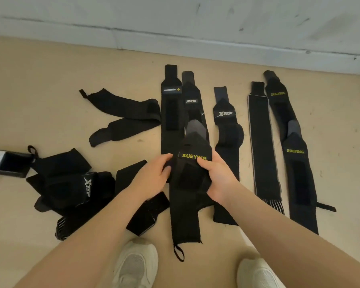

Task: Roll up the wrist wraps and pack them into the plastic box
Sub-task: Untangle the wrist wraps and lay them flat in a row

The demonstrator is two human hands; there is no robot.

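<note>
Both hands, left grip (154, 175) and right grip (216, 179), clasp the XUEYING wrap (187, 183) near its top, its long axis trailing toward the feet.

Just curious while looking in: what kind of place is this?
Probably a bare indoor floor by a wall, perhaps at home or a gym: tan floor, scuffed white wall, wrist wraps spread out.
</note>
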